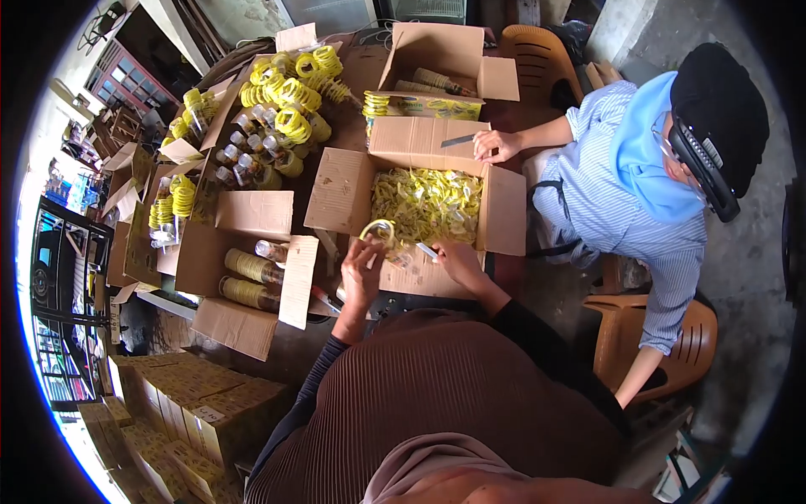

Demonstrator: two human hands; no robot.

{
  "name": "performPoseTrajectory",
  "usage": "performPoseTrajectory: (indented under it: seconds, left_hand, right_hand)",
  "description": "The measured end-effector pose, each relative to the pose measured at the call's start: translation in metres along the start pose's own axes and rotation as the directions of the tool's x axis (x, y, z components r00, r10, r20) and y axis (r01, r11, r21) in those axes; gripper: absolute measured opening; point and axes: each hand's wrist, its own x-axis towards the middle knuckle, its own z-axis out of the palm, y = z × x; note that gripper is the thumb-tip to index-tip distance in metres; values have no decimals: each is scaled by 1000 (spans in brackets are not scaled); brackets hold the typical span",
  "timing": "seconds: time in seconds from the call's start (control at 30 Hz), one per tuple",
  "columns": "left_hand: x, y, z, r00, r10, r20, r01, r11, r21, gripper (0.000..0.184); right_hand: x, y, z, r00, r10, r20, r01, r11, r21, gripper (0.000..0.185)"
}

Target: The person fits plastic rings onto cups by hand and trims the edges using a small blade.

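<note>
My left hand (359,273) is closed around a clear item with a yellow ring (380,227) at its top, perhaps a plastic bottle; the fingers partly cover it. In my right hand (462,265) a small cutter blade (426,250) is pinched, its tip pointing left toward that item. Both hands are at the near edge of an open cardboard box (340,191), which is filled with yellow and clear plastic scraps (428,197).
A co-worker (621,160) at the right rests a hand holding a flat blade (458,141) on the box's far flap. Bottles with yellow rings (290,92) crowd the table's left. Another box (252,206) holds wrapped bottles (253,266). An orange chair (697,336) stands right; stacked cartons (201,403) lie lower left.
</note>
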Motion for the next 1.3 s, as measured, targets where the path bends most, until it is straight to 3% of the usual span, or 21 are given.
performPoseTrajectory:
  seconds: [0.07, 0.13, 0.2, 0.3, 0.33, 0.47, 0.5, 0.53, 0.57, 0.67, 0.73, 0.83, 0.9, 0.93, 1.03, 1.1, 1.2, 1.23, 1.3]
  left_hand:
    - [4, -7, -5, 995, 89, -41, -89, 996, 12, 12]
    - [8, 1, -14, 994, -104, -34, 101, 992, -74, 11]
    - [14, 5, -21, 991, -132, -30, 131, 991, -33, 13]
    - [26, 0, -28, 989, 145, 35, -148, 981, 124, 13]
    - [34, 14, -35, 982, 137, 127, -162, 964, 211, 13]
    - [69, 48, -50, 912, 276, 303, -366, 880, 301, 12]
    - [76, 50, -49, 885, 362, 292, -441, 854, 278, 9]
    - [80, 56, -49, 901, 347, 259, -416, 861, 294, 9]
    - [84, 64, -51, 865, 334, 374, -457, 832, 314, 6]
    - [100, 75, -43, 729, 263, 632, -607, 676, 419, 7]
    - [110, 92, -43, 665, 335, 667, -714, 546, 437, 8]
    - [126, 138, -45, 613, 447, 652, -785, 443, 434, 8]
    - [136, 164, -36, 601, 512, 613, -799, 393, 455, 9]
    - [142, 181, -40, 590, 518, 619, -807, 398, 436, 10]
    - [154, 199, -26, 599, 552, 580, -800, 438, 409, 12]
    - [157, 208, -24, 539, 612, 579, -840, 342, 421, 15]
    - [167, 214, -9, 554, 588, 589, -832, 373, 410, 17]
    - [165, 213, -8, 517, 683, 516, -845, 313, 433, 17]
    - [164, 227, -4, 516, 672, 532, -844, 295, 447, 17]
  right_hand:
    - [5, -5, -8, 999, 3, 47, -1, 999, -39, 23]
    - [12, -17, -22, 980, -196, 21, 194, 937, -291, 25]
    - [21, -27, -38, 981, -189, 51, 195, 921, -338, 25]
    - [33, -51, -64, 979, -90, 181, 158, 900, -406, 23]
    - [33, -58, -71, 972, -118, 203, 193, 893, -407, 23]
    - [32, -68, -82, 958, -160, 236, 232, 919, -317, 29]
    - [31, -75, -85, 964, -172, 202, 198, 974, -115, 30]
    - [30, -79, -87, 971, -167, 173, 152, 984, 96, 32]
    - [29, -80, -86, 978, -179, 106, 158, 971, 182, 35]
    - [24, -77, -88, 974, -226, 15, 211, 928, 307, 36]
    - [21, -95, -100, 975, -104, 195, 70, 982, 177, 33]
    - [9, -123, -103, 940, -177, 293, 106, 964, 242, 29]
    - [0, -148, -103, 891, -371, 262, 266, 893, 362, 24]
    - [-4, -162, -106, 893, -366, 263, 263, 896, 358, 24]
    - [-16, -199, -122, 848, -530, 2, 483, 774, 409, 26]
    - [-23, -214, -128, 857, -510, -80, 495, 768, 407, 27]
    - [-29, -223, -129, 845, -494, -204, 533, 756, 380, 27]
    - [-33, -225, -130, 842, -481, -243, 539, 760, 363, 26]
    - [-34, -221, -127, 837, -454, -307, 545, 743, 388, 25]
